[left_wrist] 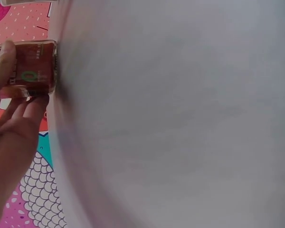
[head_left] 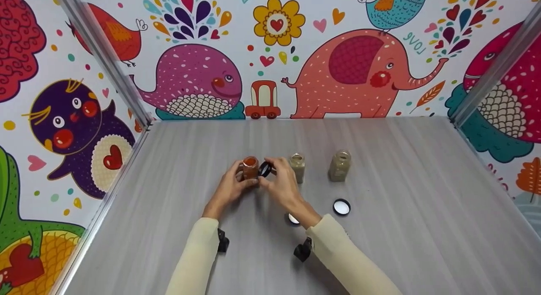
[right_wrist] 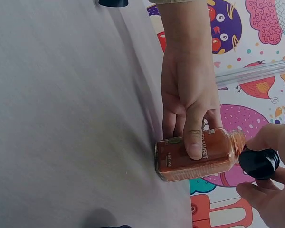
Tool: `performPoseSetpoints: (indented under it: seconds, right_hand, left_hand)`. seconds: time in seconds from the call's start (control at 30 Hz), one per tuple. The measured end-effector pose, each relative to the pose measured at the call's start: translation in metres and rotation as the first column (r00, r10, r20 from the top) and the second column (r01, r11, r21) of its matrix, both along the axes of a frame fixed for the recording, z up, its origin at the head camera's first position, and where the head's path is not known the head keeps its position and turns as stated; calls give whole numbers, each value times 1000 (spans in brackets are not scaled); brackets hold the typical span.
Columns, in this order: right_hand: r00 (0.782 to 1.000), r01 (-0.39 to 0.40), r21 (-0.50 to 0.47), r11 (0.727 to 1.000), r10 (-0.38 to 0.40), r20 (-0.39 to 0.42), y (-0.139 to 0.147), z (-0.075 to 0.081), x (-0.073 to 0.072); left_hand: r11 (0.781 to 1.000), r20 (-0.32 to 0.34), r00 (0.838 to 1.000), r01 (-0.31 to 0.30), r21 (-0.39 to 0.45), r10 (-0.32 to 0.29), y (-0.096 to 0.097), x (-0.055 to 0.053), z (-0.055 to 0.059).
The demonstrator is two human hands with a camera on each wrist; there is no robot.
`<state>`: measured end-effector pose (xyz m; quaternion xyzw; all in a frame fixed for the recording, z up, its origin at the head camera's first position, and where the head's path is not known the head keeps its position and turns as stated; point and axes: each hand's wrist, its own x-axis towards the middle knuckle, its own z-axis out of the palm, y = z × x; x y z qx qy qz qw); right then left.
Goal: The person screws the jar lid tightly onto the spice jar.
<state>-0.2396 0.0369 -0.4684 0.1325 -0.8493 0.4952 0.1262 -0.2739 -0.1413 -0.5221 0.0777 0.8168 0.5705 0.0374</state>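
Our left hand (right_wrist: 187, 102) wraps its fingers round the orange jar (head_left: 250, 167), standing on the table (head_left: 401, 244); our right hand (head_left: 282, 183) pinches the black cap (right_wrist: 259, 163) beside its mouth. We keep the jar steady and the cap level. We count three jars, three caps

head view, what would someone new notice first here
Mid-table, the left hand grips an orange spice jar while the right hand holds its black cap just beside the open mouth. To the right stand two uncapped beige jars, with a loose white-lined cap lying nearer the person. Loud cartoon animal walls surround the grey table.
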Motion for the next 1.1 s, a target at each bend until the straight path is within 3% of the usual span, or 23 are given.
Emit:
performPoseSetpoints:
  seconds: [0.33,0.67,0.8,1.1]
  right_hand:
    - [999,-28,31,999,29,-41,-5,10,-8]
    - [996,-61,169,984,69,-47,-8,20,-14]
    - [992,-69,199,978,89,-90,-9,23,-15]
    - [990,-103,209,972,121,-78,-11,22,-18]
  left_hand:
    - [1000,-5,1000,-2,-9,2,1,3,1]
    - [1000,-13,1000,11,21,-10,0,3,1]
    - [999,-15,1000,21,25,-21,0,1,1]
    - [999,-34,999,41,26,-40,-1,2,0]
